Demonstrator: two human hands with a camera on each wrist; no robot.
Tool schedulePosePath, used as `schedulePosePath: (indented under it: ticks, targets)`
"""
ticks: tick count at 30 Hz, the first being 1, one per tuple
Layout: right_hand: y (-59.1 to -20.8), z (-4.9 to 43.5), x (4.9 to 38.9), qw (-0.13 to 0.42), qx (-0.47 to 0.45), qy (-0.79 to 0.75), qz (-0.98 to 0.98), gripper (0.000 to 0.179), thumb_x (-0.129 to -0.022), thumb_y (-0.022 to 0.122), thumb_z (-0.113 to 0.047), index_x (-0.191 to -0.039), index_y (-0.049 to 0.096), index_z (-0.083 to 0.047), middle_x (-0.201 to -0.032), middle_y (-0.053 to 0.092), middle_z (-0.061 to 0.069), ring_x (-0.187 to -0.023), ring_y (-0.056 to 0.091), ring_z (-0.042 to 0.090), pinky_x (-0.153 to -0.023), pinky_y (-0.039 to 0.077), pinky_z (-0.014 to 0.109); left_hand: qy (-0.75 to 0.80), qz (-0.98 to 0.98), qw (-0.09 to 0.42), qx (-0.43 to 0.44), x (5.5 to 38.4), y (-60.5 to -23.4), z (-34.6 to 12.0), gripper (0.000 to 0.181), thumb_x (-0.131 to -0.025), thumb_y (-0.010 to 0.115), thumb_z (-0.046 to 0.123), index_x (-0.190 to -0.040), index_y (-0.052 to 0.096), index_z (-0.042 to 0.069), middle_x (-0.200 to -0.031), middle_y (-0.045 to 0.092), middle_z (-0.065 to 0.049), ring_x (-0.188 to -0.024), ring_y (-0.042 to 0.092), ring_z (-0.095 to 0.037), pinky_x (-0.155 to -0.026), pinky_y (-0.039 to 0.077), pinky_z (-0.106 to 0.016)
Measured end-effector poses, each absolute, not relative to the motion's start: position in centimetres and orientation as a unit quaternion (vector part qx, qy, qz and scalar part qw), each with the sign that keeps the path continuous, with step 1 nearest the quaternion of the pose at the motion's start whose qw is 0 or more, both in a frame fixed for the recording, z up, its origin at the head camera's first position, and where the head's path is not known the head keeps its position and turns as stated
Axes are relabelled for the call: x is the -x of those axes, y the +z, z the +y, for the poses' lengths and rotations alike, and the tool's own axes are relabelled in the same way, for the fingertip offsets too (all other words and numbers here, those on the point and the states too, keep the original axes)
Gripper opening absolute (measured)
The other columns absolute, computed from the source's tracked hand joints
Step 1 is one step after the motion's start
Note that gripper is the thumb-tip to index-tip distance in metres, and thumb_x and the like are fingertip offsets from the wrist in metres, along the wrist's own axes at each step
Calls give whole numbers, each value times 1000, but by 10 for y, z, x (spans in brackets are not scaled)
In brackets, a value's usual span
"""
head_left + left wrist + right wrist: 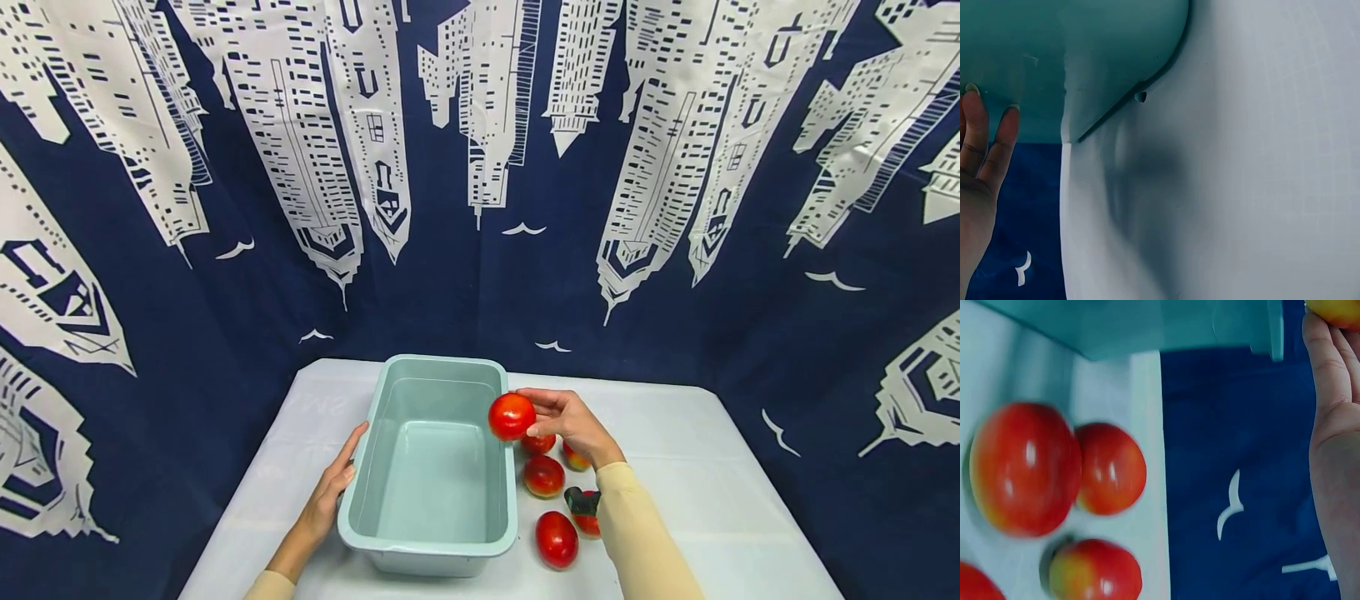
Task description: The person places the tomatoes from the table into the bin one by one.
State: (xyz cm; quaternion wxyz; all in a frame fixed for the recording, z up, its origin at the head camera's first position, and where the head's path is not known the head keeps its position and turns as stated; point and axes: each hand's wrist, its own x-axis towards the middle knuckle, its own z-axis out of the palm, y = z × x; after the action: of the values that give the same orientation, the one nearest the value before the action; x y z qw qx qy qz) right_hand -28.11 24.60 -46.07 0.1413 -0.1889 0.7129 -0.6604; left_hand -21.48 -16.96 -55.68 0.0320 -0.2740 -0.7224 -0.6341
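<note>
A pale green plastic bin [435,467] stands on the table with its inside bare. My left hand [330,487] rests against the bin's left side, fingers fairly straight along the outer wall; two fingertips [1007,128] touch it in the left wrist view. Above the bin's right rim, my right hand [566,421] holds a shiny red apple [512,417] between fingers and thumb. Only the yellowish edge of that apple [1338,311] shows in the right wrist view. Several more apples [543,475] lie right of the bin, red with yellow patches.
The white-covered table [697,483] extends on both sides of the bin. A small black object [579,502] sits by the right sleeve, partly covering one apple. Behind the table hangs a navy cloth [480,308] printed with white buildings and birds.
</note>
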Motion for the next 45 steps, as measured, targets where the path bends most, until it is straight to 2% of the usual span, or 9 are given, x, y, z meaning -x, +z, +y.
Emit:
schedulePosePath:
  ticks: [5,10,23,28,32,38,41,45]
  targets:
    - [-460,219,286,144,186,-660,714,63,-76,77,-4,-136,56,-4,-126,67,11,-114,66,22,-92,53,35,-638,-717,36,280,215,-557,-169,59,-99,22,18,-157,14,14,-160,17,-23,-131,48,-14,-98,39,-22]
    - [-459,199,288,147,203,-658,710,60,-78,74,0,-135,55,0,-127,66,14,-112,67,20,-92,52,34,-641,-708,37,295,213,-555,-167,60,-98,22,16,-157,13,11,-159,16,-27,-130,49,-13,-96,41,-24]
    - [-449,176,292,154,227,-667,692,60,-80,74,1,-136,55,-1,-129,65,14,-113,66,20,-91,52,33,-638,-707,40,301,215,-557,-168,60,-98,22,15,-157,13,11,-159,18,-27,-132,48,-13,-98,40,-23]
    - [-451,176,294,157,252,-673,678,62,-82,70,4,-140,49,2,-141,52,22,-129,53,31,-100,45,39,-640,-707,39,298,215,-557,-169,60,-98,22,15,-157,13,11,-157,20,-29,-131,49,-14,-96,42,-24]
    - [-451,180,294,151,253,-676,676,61,-82,68,5,-140,49,1,-145,46,26,-135,44,38,-102,43,38,-638,-711,39,294,216,-558,-169,60,-98,22,17,-157,14,12,-158,20,-27,-131,48,-12,-97,41,-24]
    - [-451,187,293,141,236,-676,684,59,-81,69,7,-138,52,0,-144,45,29,-133,50,32,-98,48,29,-641,-716,35,275,215,-558,-169,59,-99,22,17,-157,15,17,-163,13,-18,-140,31,2,-105,27,-13]
    - [-450,190,293,134,233,-680,683,60,-80,69,8,-137,52,3,-143,45,30,-132,49,34,-100,46,34,-641,-717,33,271,215,-557,-169,58,-99,22,17,-157,15,18,-164,12,-15,-142,26,5,-106,22,-9]
    - [-451,196,292,129,228,-675,689,61,-81,68,8,-138,50,3,-143,48,27,-133,47,37,-103,42,42,-639,-718,33,275,215,-557,-169,58,-99,22,17,-157,16,18,-163,14,-15,-139,32,1,-105,26,-13]
